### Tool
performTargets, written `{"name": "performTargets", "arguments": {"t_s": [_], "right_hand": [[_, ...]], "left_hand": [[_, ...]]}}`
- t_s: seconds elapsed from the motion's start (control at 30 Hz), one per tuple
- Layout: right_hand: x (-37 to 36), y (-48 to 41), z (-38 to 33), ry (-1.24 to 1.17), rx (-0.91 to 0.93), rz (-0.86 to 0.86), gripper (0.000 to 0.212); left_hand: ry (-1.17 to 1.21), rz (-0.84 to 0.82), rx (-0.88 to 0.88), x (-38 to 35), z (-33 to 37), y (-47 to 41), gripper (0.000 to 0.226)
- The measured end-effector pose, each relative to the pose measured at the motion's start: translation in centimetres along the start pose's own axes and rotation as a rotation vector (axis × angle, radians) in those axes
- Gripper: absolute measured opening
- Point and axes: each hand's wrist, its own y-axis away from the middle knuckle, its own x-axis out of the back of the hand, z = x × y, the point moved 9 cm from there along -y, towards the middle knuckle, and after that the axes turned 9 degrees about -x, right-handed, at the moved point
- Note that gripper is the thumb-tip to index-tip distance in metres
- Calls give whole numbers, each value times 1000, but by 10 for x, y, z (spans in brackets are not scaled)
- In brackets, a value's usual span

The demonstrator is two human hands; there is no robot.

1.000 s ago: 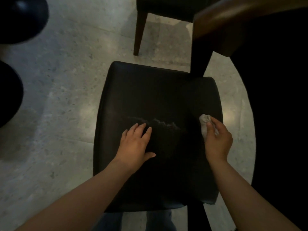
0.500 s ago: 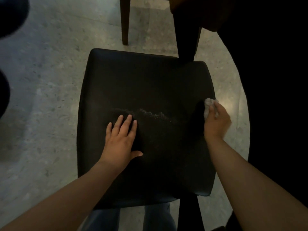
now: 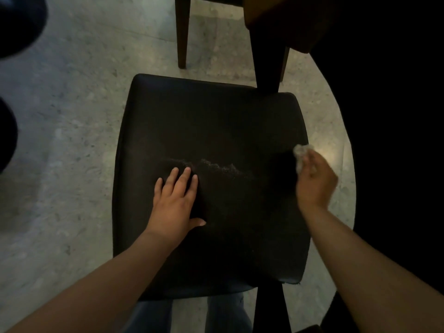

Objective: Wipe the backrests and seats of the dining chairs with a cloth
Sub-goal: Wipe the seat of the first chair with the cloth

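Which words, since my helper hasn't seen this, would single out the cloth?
Find the black padded chair seat filling the middle of the view and go to its right edge. There the right hand pinches the cloth, a small pale crumpled wad; the left hand, flat on the seat, holds nothing.

The right hand (image 3: 315, 181), gripping the cloth (image 3: 301, 153), now sits at the right edge of the chair seat (image 3: 216, 131), partly over the floor (image 3: 72, 116), instead of inside that edge. The left hand (image 3: 176, 200) now holds its fingers closer together.
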Motion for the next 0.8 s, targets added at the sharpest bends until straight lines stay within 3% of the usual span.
{"name": "performTargets", "arguments": {"t_s": [0.17,0.3,0.5,0.67,0.8], "right_hand": [[-4,-19,33,51,-226,50,34],[-18,22,21,-55,-233,40,31],[-45,66,-3,-61,-21,-400,31],[-5,18,2,-68,-105,-92,32],[-29,40,19,-78,-214,-87,32]], "left_hand": [[-24,6,1,-4,-1,-1,106],[-25,17,-1,-4,0,0,106],[-26,-14,7,-1,1,1,106],[-15,-23,7,1,2,0,105],[-7,5,1,-1,0,1,106]]}}
